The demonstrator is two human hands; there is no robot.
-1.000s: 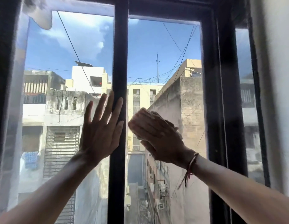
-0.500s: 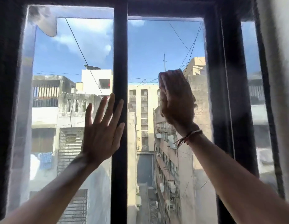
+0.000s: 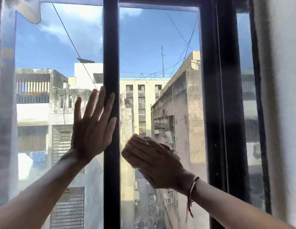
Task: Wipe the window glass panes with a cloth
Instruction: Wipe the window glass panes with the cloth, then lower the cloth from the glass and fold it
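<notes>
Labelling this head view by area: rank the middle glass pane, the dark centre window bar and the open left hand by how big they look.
1. Middle glass pane
2. Dark centre window bar
3. Open left hand, though it is nearer the camera.

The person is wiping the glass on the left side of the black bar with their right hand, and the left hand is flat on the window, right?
Not quite. In the head view the right hand wipes the pane to the right of the black bar, not the left. The left hand is flat on the window.
</notes>
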